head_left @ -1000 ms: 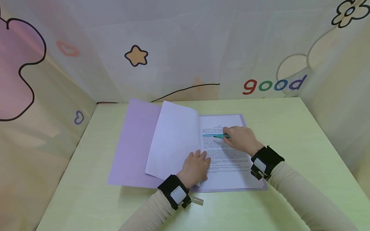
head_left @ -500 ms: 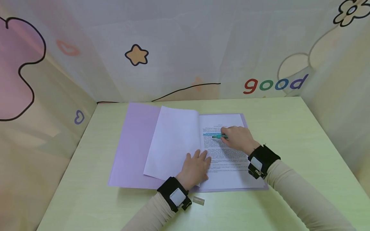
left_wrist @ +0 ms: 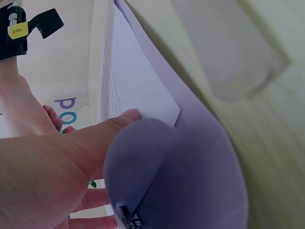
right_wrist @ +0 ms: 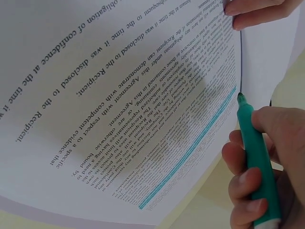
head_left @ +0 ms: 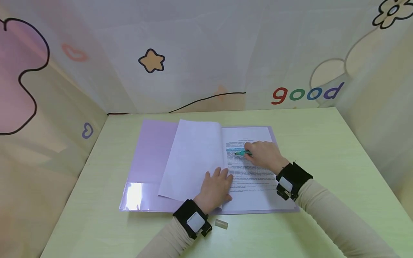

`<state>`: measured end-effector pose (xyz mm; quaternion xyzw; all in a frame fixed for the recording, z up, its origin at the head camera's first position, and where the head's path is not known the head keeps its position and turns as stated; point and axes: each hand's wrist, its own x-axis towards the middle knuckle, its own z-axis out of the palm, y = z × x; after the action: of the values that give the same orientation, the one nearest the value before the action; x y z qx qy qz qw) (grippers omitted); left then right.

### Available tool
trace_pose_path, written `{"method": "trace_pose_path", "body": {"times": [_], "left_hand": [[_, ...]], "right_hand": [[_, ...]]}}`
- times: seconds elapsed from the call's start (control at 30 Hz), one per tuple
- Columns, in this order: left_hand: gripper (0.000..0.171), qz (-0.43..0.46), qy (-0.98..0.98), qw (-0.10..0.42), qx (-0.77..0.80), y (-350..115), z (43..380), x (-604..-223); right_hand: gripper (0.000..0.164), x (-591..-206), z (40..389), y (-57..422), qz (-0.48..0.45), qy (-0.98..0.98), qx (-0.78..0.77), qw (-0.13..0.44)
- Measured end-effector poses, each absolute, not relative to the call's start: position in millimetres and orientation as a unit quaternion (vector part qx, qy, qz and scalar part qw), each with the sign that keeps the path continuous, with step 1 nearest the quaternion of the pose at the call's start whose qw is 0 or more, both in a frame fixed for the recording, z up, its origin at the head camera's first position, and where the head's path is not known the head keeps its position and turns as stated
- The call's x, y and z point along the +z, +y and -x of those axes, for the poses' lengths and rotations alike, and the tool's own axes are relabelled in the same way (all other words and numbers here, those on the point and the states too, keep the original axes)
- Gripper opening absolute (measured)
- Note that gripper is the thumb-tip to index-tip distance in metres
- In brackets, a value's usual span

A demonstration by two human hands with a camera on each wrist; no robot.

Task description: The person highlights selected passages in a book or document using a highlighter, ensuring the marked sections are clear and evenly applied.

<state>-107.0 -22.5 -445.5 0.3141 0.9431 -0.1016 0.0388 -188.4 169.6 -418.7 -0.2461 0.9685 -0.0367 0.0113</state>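
My right hand [head_left: 262,156] grips a teal highlighter [right_wrist: 259,157] between thumb and curled fingers. Its dark tip points at the left part of the printed page [head_left: 251,199], just below a blue highlighted band [right_wrist: 186,150] across the upper lines of text. The page lies in an open purple folder [head_left: 155,150], with a turned-over white sheet [head_left: 193,154] to its left. My left hand [head_left: 214,188] rests with spread fingers across the fold, over the turned sheet's lower right and the printed page's left edge.
A small translucent grey piece [head_left: 221,224] lies on the pale green table [head_left: 258,236], just below the folder's front edge and close to my left wrist. A curtain [head_left: 200,53] with cartoon prints hangs behind the table and at its sides.
The highlighter tip has moved slightly left and down on the page. The folder's left cover has sunk flatter, and a bright reflection shows at its lower corner. My left hand has shifted slightly left.
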Motion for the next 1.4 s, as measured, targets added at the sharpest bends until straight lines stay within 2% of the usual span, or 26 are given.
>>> {"method": "trace_pose_path", "body": {"times": [0.53,1.4], "left_hand": [[0.065,-0.313,0.946,0.026,-0.078,-27.4,105.5,-450.8],[0.069,-0.294,0.948,0.053,-0.108,-22.1,104.6,-451.6]], "right_hand": [[0.02,-422.8,189.3,159.2,0.242,0.97,-0.022,0.015],[0.022,-429.4,199.6,133.7,0.231,0.973,0.003,0.03]]}}
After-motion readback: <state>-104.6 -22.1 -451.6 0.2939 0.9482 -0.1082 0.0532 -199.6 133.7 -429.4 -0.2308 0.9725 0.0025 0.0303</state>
